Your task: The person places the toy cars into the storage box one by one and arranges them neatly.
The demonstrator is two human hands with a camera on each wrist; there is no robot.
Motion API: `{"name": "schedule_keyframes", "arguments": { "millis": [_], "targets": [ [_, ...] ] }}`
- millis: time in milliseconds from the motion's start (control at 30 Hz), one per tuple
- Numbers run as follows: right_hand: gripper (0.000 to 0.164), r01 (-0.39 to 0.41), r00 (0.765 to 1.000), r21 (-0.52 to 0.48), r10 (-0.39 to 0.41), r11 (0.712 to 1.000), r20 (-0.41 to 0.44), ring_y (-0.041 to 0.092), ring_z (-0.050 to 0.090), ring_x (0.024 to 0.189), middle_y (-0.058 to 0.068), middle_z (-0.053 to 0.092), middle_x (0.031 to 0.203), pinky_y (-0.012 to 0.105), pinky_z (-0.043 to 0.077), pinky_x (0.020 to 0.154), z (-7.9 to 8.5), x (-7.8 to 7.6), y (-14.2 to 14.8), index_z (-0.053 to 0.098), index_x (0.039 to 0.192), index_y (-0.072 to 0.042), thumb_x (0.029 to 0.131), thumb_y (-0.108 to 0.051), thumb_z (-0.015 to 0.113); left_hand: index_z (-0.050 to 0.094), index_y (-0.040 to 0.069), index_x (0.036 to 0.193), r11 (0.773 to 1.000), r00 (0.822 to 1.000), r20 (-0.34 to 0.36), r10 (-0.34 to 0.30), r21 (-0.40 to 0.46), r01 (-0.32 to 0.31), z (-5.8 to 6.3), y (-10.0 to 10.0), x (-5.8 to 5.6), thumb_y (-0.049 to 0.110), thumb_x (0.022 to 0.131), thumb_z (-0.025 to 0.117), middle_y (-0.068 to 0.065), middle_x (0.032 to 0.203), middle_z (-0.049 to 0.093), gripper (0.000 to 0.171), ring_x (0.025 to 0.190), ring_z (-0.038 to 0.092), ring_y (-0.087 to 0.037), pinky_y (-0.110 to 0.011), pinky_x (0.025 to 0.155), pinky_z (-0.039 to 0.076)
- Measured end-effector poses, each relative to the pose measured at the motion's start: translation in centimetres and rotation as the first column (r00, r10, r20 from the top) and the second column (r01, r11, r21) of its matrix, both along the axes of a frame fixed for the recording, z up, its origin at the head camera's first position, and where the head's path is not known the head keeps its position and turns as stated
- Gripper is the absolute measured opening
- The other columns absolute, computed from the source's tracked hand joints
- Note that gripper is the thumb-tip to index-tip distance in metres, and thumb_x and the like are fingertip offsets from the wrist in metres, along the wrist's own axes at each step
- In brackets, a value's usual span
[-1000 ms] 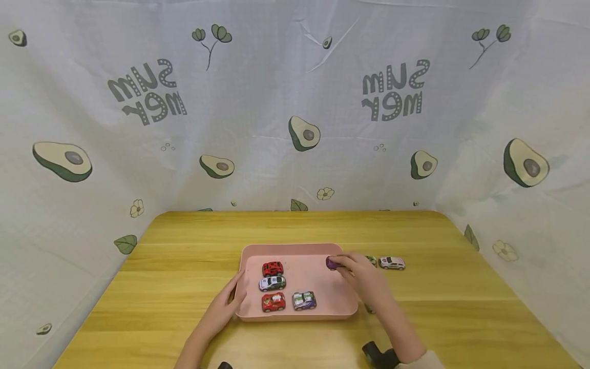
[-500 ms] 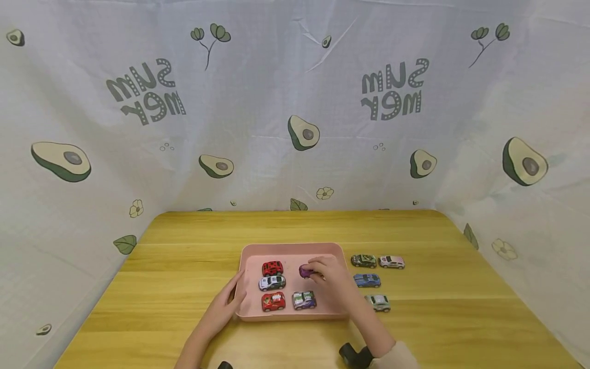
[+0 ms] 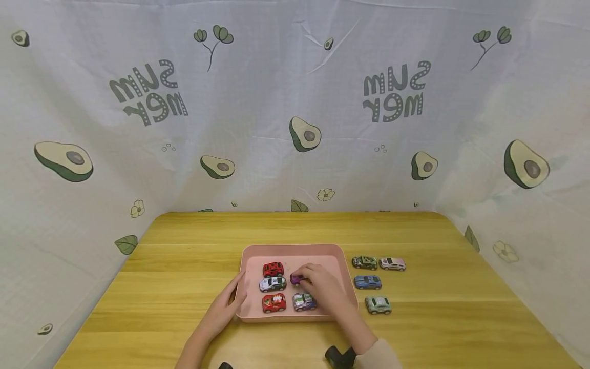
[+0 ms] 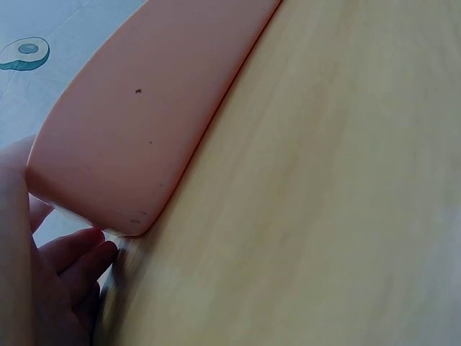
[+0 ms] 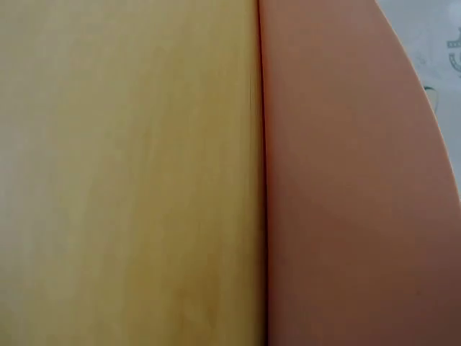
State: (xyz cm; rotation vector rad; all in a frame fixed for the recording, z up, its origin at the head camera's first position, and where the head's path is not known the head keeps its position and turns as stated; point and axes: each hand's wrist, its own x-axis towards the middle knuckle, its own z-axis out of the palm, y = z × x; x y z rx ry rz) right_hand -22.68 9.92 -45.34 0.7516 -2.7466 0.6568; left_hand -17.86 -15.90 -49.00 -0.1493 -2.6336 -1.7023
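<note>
A pink tray (image 3: 295, 249) lies on the table with several toy cars in it. My left hand (image 3: 223, 306) holds the tray's left wall, thumb over the rim and fingers along the outside; in the left wrist view, fingers (image 4: 75, 263) show at the tray's corner. Over the middle of the tray, my right hand (image 3: 319, 285) pinches a purple toy car (image 3: 295, 280), partly covered by the fingers. Left of it are a red spotted car (image 3: 273, 269), a white car (image 3: 272, 284) and a red car (image 3: 274, 303). Just below the hand sits a silver-green-purple car (image 3: 303, 301).
Right of the tray stand a dark green car (image 3: 364, 262), a white-pink car (image 3: 393, 264), a blue car (image 3: 367, 282) and a pale green car (image 3: 378, 305). In the right wrist view only the tray's outer wall (image 5: 346, 180) and the wooden table (image 5: 130, 180) show.
My right hand has carried the purple car leftward from the tray's right side to beside the white car. The cars right of the tray have come into full sight. My left hand stays put.
</note>
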Motion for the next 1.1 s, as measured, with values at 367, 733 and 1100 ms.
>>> {"name": "schedule_keyframes", "arguments": {
  "millis": [367, 733, 1100],
  "targets": [
    [0.017, 0.003, 1.000, 0.024, -0.002, 1.000, -0.026, 0.015, 0.061, 0.096, -0.004, 0.065, 0.098, 0.033, 0.053, 0.083, -0.47, 0.09, -0.32, 0.069, 0.097, -0.019, 0.081, -0.012, 0.066, 0.034, 0.027, 0.141, 1.000, 1.000, -0.006, -0.003, -0.002, 0.003, -0.27, -0.03, -0.08, 0.036, 0.091, 0.052, -0.010, 0.148, 0.030, 0.054, 0.138, 0.024, -0.030, -0.047, 0.113, 0.020],
    [0.016, 0.015, 1.000, 0.087, -0.012, 0.996, -0.028, 0.016, 0.061, 0.097, -0.004, 0.065, 0.101, 0.034, 0.054, 0.079, -0.51, 0.04, -0.28, 0.068, 0.095, -0.021, 0.080, -0.016, 0.067, 0.034, 0.027, 0.140, 1.000, 1.000, -0.006, 0.001, -0.012, -0.001, -0.01, 0.01, -0.01, 0.037, 0.091, 0.052, -0.009, 0.148, 0.030, 0.054, 0.137, 0.024, -0.029, -0.047, 0.113, 0.020],
    [0.018, 0.042, 0.991, 0.061, -0.034, 0.997, -0.130, 0.014, 0.062, 0.093, -0.006, 0.067, 0.100, 0.033, 0.051, 0.079, -0.12, 0.18, 0.15, 0.068, 0.096, -0.023, 0.079, -0.017, 0.068, 0.034, 0.026, 0.141, 1.000, 1.000, -0.002, 0.013, -0.023, -0.013, -0.37, 0.04, -0.13, 0.036, 0.091, 0.051, -0.011, 0.147, 0.031, 0.054, 0.137, 0.026, -0.030, -0.045, 0.113, 0.022]
  ]
}}
